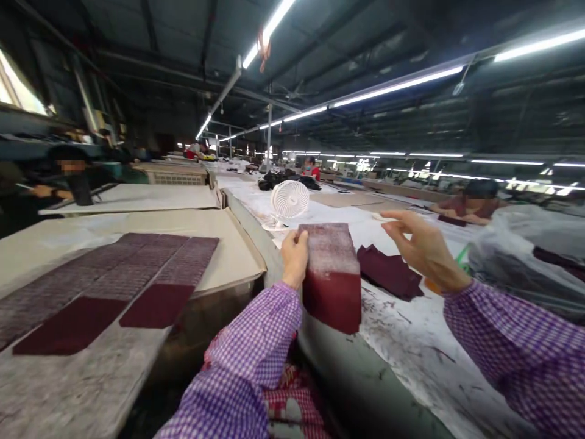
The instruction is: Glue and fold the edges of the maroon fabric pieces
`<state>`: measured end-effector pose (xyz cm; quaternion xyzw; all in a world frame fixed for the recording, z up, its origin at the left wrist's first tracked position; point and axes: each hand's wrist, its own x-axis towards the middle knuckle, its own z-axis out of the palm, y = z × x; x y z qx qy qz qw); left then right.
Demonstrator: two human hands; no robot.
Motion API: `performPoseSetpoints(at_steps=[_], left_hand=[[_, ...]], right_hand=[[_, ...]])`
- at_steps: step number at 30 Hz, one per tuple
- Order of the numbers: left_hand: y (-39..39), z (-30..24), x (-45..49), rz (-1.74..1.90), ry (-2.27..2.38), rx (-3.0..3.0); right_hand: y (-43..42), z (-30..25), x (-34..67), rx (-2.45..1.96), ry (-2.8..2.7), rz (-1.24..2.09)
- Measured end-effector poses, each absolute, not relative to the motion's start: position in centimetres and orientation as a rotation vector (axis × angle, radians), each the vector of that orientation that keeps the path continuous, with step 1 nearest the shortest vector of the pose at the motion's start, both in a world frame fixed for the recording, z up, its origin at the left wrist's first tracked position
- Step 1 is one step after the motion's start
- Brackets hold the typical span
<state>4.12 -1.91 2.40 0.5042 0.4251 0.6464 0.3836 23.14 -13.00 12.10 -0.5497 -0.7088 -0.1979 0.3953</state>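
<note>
My left hand [295,257] is closed on the upper left edge of a fabric piece [333,299], its thumb on the near side. The piece hangs upright, mottled grey-purple on top and plain maroon below. Up and to the right, my right hand [423,247] is raised over the white table, thumb and forefinger pinched together. A small pale thing shows at its fingertips, too small to name. Between the hands, dark maroon fabric pieces [390,272] lie in a loose pile. On the left table, similar two-tone pieces [158,305] lie in overlapping rows.
A white fan [290,199] stands beyond my left hand. The white table [411,360] carries dark scraps of thread. A clear plastic bag [525,244] lies at the right. A gap separates it from the left table [237,256]. Other people sit at the far right and left.
</note>
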Motion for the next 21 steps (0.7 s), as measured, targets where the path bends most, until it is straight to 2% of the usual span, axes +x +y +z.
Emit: performPoseSetpoints(at_steps=[6, 9, 11, 17, 21], left_hand=[[0.0, -0.2, 8.2, 1.421, 1.406, 1.344], [0.7, -0.5, 7.8, 1.38, 1.464, 1.349], [0.8, -0.6, 7.3, 1.389, 1.459, 1.36], [-0.5, 1.0, 5.6, 1.601, 1.166, 1.515], [-0.7, 2.2, 5.2, 1.734, 0.834, 1.404]], right_hand=[[-11.2, 6.8, 21.0, -1.395, -2.328, -0.123], [-9.8, 4.4, 20.5, -1.419, -2.424, -0.076], [-8.7, 4.1, 20.8, -1.481, -2.368, -0.029], [-4.5, 6.7, 22.3, -1.867, -1.898, 0.433], [-2.2, 7.0, 21.2, -1.597, -1.662, 0.876]])
